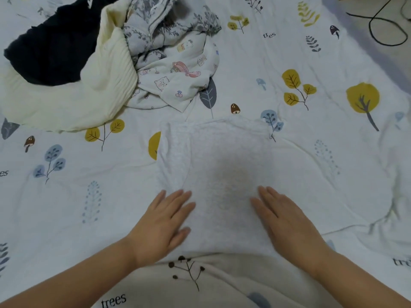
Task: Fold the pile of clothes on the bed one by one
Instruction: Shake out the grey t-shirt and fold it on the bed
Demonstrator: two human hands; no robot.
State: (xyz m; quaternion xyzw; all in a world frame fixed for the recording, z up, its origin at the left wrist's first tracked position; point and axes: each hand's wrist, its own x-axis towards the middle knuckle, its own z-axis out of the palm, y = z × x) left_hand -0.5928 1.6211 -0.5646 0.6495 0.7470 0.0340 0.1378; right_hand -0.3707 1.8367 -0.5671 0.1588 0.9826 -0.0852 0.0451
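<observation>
A white fuzzy garment lies flat and roughly square on the bed in front of me. My left hand rests palm down on its near left part, fingers straight and slightly apart. Palm down on the near right part lies my right hand. Neither hand grips anything. At the far left sits the pile of clothes: a black garment, a cream ribbed one, a grey floral one and a white cartoon-print one.
The bedsheet is white with printed trees, leaves and mushrooms. At the far right corner the floor shows, with a black cable looping on it.
</observation>
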